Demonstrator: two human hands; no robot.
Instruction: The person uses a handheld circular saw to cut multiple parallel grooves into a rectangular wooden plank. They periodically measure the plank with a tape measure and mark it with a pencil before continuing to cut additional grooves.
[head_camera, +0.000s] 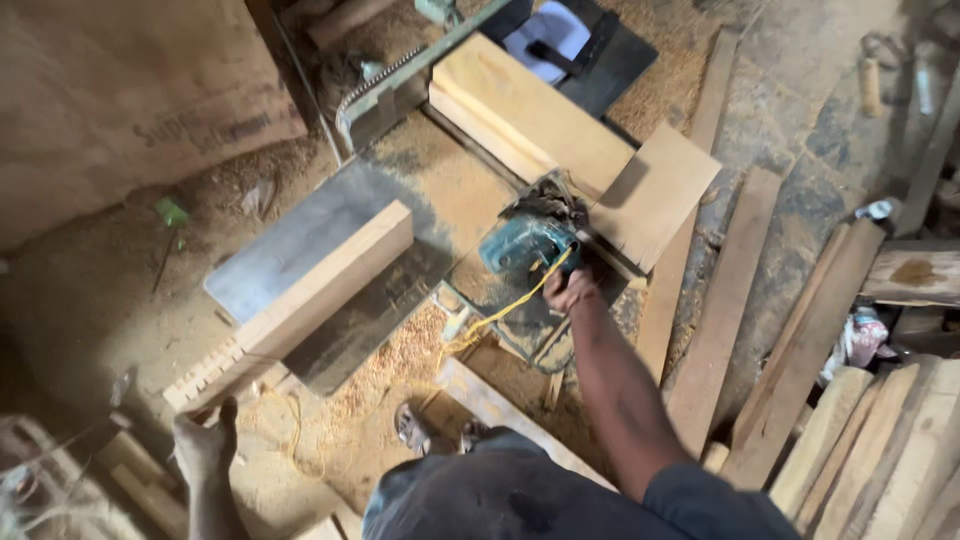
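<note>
My right hand reaches forward and grips the back of a teal electric power tool lying on a sawdust-covered machine table. A yellow cord runs from the tool toward me. My left hand rests at the near end of a long pale wooden beam with a notched, finger-jointed end; whether it grips the beam is unclear. Beyond the tool lie a thick light board and a square wooden piece.
Long planks lean and lie at the right, with stacked timber at the lower right. Sawdust covers the floor. A large brown board stands at the upper left. My sandalled foot shows below the table.
</note>
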